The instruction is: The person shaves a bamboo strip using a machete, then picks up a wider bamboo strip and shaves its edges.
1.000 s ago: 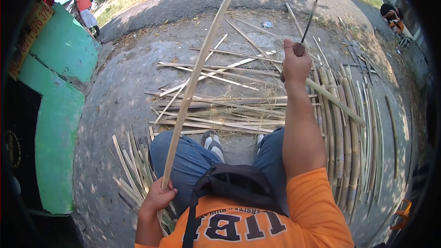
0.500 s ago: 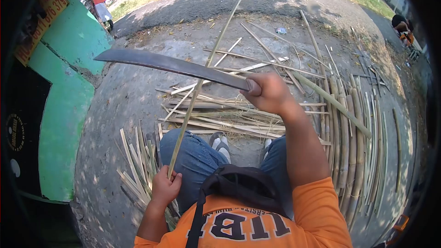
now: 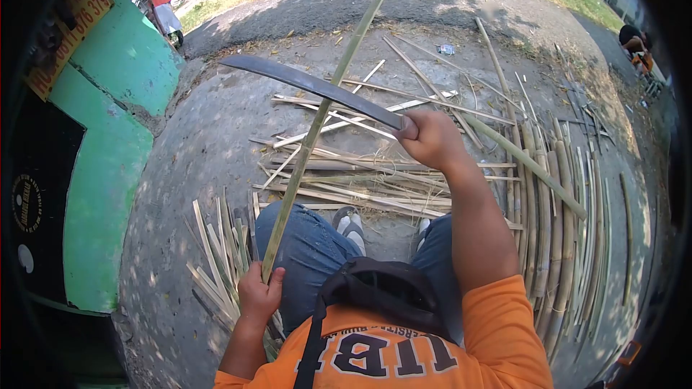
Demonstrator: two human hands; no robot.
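Note:
My right hand (image 3: 432, 138) is wrapped around the handle of a machete (image 3: 310, 85), its long dark blade pointing to the left. Low on the left, my left hand (image 3: 259, 292) grips the near end of a long bamboo strip (image 3: 303, 158), which slants up and away from me over my left knee. The blade crosses the strip in this view, well above the left hand. Beyond my feet lies a pile of split bamboo pieces (image 3: 360, 191) on the ground.
Bamboo poles (image 3: 555, 223) lie side by side on the right, with a thick pole (image 3: 530, 162) slanting across them. More split strips (image 3: 216, 259) are bundled at my left. A green wall (image 3: 108, 209) stands at far left. A person (image 3: 634, 43) is at the far right.
The machete has shifted right and tilted, its tip drawn in from the left. The bamboo strip has turned about its length and now shows a wider face.

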